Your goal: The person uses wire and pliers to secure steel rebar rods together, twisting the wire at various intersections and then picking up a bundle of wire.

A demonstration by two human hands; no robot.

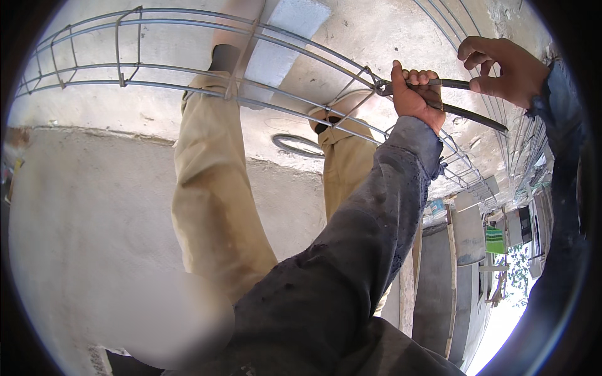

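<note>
1. Pale concrete (376, 31) spreads across the 12 o'clock side, with a greyer, smoother stretch (75, 207) from 8 to 9 o'clock; boards and panels (470, 235) stand between 3 and 5 o'clock, beside a bright opening.
2. Long thin metal rods, joined by wire hoops into a cage (233, 78), arch from 10 o'clock over the top and down toward 3 o'clock.
3. Dark-handled pincers (454, 83) lie at about 1 to 2 o'clock, their head against the cage's rods, their two handles spread apart toward 2 o'clock.
4. Between 1 and 2 o'clock, the left hand (417, 100) has its fingers wrapped around the pincers near the head, thumb pointing toward 12.
5. At 2 o'clock, the right hand (517, 72) has its fingers loosely bent, with a gap between them and the thumb; the thumb seems to meet the upper handle's end, though actual contact is hard to judge.
6. Tan trouser legs (213, 169) reach up toward 11 and 12 o'clock, behind the cage.
7. Near the centre, toward 12, a dark ring (276, 141) lies on the ground; a green striped item (495, 239) sits between 3 and 4.
</note>
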